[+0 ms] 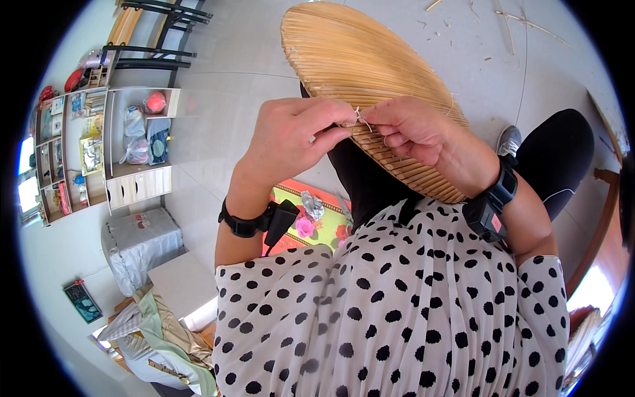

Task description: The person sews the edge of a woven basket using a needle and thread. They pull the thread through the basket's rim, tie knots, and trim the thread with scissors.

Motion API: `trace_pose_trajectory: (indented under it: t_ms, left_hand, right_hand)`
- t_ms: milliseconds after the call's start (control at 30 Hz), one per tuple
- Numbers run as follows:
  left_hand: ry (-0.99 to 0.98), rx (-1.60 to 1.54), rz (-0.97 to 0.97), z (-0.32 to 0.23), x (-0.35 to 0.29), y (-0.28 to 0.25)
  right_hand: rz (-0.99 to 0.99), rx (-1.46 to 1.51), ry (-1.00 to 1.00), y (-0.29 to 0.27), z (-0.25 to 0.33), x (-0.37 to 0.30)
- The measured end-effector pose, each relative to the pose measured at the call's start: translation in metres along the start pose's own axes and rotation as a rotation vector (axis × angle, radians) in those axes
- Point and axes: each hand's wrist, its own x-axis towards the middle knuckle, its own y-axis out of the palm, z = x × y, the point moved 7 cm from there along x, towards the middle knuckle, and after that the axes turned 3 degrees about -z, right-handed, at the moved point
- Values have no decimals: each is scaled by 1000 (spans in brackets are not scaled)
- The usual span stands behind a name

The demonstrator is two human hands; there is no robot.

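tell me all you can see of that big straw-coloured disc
The straw-coloured disc looks broad, fairly flat and rounded, an oval from this angle. It seems made of slender dried stalks laid side by side, with a ridged near rim. It slants across the view above the black-trousered leg. At its near-left edge the left hand and right hand meet, fingertips at a thin pale string.

Your view is brightly and evenly lit, with soft shadows. The window panes at far left burn out to white, and glare washes the lower right. The straw disc looks fairly crisp; the shelves bend toward the blue-fringed black rim.
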Motion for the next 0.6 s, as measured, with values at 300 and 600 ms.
trace_pose_trajectory:
  t_ms: [300, 600]
  left_hand:
    - [-176, 103, -264, 30, -1, -23]
    - [-59, 84, -76, 13, 10, 2]
  right_hand:
    - [-27, -54, -2, 0, -1, 2]
    - [25, -20, 2, 1, 0, 1]
